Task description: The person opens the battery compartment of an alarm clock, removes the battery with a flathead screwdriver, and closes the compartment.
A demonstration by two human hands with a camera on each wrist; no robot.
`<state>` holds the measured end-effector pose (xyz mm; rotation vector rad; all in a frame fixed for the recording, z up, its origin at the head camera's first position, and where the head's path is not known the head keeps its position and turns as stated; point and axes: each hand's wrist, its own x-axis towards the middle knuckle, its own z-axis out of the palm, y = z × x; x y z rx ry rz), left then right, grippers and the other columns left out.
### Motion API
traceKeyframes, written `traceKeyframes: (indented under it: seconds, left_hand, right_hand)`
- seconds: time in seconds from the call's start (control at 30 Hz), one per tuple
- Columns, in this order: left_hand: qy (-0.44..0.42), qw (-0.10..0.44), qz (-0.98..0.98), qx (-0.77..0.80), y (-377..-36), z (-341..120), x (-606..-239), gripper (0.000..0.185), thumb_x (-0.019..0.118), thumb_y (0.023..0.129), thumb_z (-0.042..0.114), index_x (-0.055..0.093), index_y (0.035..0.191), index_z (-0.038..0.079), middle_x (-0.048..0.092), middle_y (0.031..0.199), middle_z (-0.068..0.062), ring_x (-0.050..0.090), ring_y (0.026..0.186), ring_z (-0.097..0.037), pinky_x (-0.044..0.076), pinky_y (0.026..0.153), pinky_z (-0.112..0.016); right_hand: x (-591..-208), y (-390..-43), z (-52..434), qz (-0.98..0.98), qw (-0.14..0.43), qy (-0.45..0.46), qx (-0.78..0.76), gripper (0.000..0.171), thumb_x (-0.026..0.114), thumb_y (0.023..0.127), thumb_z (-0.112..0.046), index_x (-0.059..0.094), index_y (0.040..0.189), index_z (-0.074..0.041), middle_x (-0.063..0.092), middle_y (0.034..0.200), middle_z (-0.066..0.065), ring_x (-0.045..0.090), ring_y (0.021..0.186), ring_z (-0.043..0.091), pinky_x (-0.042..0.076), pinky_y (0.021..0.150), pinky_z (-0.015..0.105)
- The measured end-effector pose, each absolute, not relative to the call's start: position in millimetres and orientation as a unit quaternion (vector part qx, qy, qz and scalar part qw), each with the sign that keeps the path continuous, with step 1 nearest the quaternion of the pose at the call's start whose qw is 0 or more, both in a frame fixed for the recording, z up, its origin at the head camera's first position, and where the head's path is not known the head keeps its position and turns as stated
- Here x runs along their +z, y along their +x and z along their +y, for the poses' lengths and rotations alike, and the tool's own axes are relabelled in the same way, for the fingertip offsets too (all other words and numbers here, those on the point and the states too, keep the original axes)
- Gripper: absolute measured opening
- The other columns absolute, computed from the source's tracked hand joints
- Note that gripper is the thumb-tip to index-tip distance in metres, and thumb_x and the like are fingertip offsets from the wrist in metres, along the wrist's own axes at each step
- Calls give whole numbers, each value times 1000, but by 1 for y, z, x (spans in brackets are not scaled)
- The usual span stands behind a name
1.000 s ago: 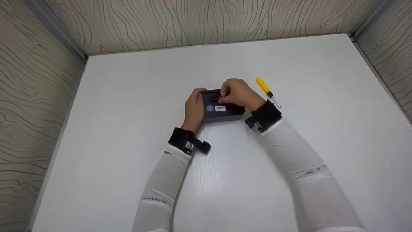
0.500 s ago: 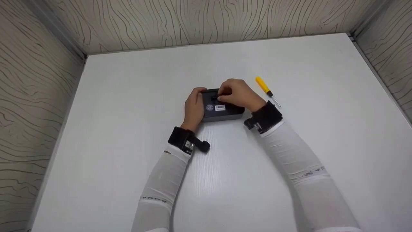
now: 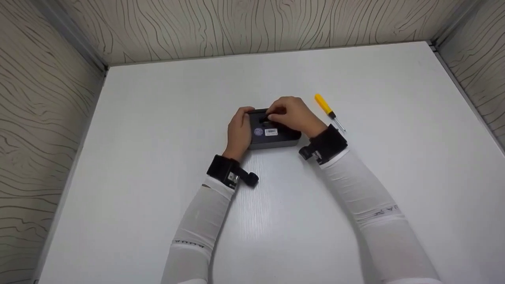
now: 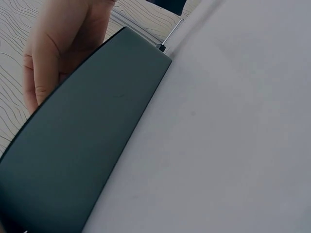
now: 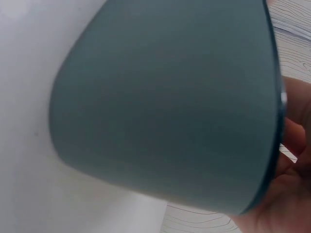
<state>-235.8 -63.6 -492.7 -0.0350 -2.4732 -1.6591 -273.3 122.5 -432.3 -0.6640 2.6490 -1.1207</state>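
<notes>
Dark grey box-shaped device (image 3: 272, 134) lies flat near the middle of the white table (image 3: 158, 157), label side up: a round sticker and a white barcode label show on its top face.

Left hand (image 3: 238, 132) wraps the device's left end, thumb over the top edge; grip is closed on the casing and steadies it. Left wrist view shows the casing's smooth dark side wall resting on the table with the fingers behind it.

Right hand (image 3: 292, 114) sits over the far half of the top face. Its fingertips pinch a small dark part (image 3: 265, 118) at a slot or recess there; what the part is cannot be told. Grip is narrow, on that part.

Yellow-handled screwdriver (image 3: 328, 111) lies loose toward the right edge, just beyond the right wrist, shaft pointing to the near side.

Risks, judged:
- The small part could slip from the pinch, since little of it is held.
- If the left hand's hold loosens, the casing may slide on the smooth table.
- The right wrist could knock the screwdriver and roll it.
</notes>
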Motion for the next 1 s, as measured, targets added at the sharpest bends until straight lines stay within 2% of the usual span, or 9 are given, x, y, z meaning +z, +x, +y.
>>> traceKeyframes:
  seconds: [0.27,0.7,1.0]
  left_hand:
    - [-13,74,-821,-565,-235,-61,-493,33,37,110,10,61,131,6,64,133,-10,56,128,-22,41,108,-35]
    - [-10,79,-824,-561,-235,-62,-491,32,38,109,10,62,130,5,64,133,-11,56,128,-22,41,108,-35]
    - [-11,80,-825,-559,-236,-63,-492,32,38,108,9,62,129,5,65,132,-12,57,127,-23,42,107,-35]
  right_hand:
    - [-434,-272,123,890,75,-229,-388,19,70,96,-9,76,112,-1,73,110,15,65,105,29,49,98,43]
    - [-439,-270,126,883,65,-228,-406,18,67,97,-5,76,113,-4,72,116,14,63,113,28,46,103,44]
    - [-440,-266,131,873,29,-231,-428,17,71,95,-4,77,110,-4,72,109,14,65,105,26,50,96,40]
